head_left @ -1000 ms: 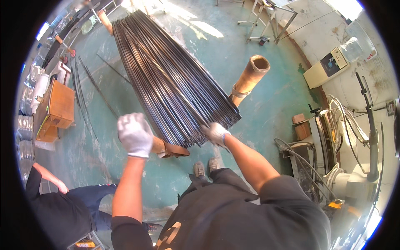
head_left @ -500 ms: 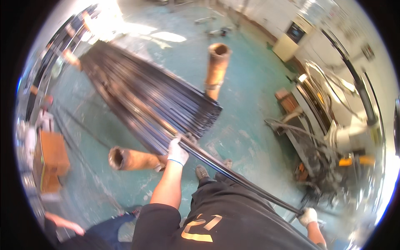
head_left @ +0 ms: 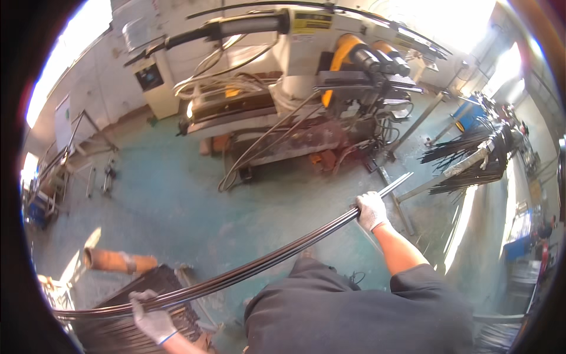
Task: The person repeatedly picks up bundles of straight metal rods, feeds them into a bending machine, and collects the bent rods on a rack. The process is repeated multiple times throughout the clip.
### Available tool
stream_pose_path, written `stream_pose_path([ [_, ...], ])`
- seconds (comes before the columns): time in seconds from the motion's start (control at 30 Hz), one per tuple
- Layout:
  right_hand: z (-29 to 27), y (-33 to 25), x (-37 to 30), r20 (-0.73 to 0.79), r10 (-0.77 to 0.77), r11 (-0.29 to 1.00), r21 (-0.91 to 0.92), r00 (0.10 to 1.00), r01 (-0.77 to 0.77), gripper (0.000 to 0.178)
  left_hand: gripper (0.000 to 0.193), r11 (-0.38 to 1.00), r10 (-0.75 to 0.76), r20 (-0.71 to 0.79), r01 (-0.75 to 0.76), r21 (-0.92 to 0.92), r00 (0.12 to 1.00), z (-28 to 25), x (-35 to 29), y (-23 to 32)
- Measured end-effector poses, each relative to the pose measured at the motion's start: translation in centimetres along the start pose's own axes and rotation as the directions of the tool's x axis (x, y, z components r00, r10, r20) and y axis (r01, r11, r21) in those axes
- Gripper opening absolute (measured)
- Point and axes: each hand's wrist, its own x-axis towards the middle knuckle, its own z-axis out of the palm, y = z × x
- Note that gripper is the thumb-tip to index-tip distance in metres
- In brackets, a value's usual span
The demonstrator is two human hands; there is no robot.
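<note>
A small bundle of long, thin dark metal rods (head_left: 295, 248) stretches across in front of me, from the lower left up to the right. My right hand (head_left: 371, 211), in a white glove, is wrapped round it near its right end, and the bright tips stick out past the fist. Farther along to the left, my gloved left hand (head_left: 152, 318) grips the same bundle from below. Under that left part lies a larger stack of similar dark rods (head_left: 112, 336), with an upright-looking brown tube (head_left: 121, 261) at its far side.
Ahead stands a machine (head_left: 303, 53) with a grey arm, hoses and yellow parts above a low metal bed (head_left: 283, 144). To the right, a stand (head_left: 466, 165) carries many thin dark rods. A cream cabinet (head_left: 156, 85) is by the back wall.
My view and body have swung to the right, away from the stack, which now sits at the lower left. Both hands still hold the rods, the right one now farther forward.
</note>
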Motion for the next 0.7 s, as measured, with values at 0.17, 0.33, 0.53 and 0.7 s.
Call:
stream_pose_path([
  [0.17,1.9,9.5,3.7,-0.403,0.739,0.671,0.516,0.54,-0.533,0.062,0.025,0.991,0.045,0.241,-0.073,0.108,0.969,16.8,2.5,-7.3],
  [0.33,-2.4,6.3,11.6,0.554,0.376,-0.912,0.362,0.742,0.192,0.056,0.029,0.988,-0.154,0.276,0.138,0.077,0.949,28.2,4.2,-19.0],
  [0.53,-3.1,15.1,20.9,0.54,0.531,-0.793,0.588,0.653,0.159,0.035,0.029,0.978,-0.209,0.512,0.182,0.102,0.833,36.6,10.9,-23.7],
  [0.7,-2.8,24.3,28.5,0.451,0.678,-0.659,0.723,0.581,0.207,0.028,0.035,0.997,-0.061,0.332,0.076,-0.033,0.941,38.5,20.3,-25.2],
])
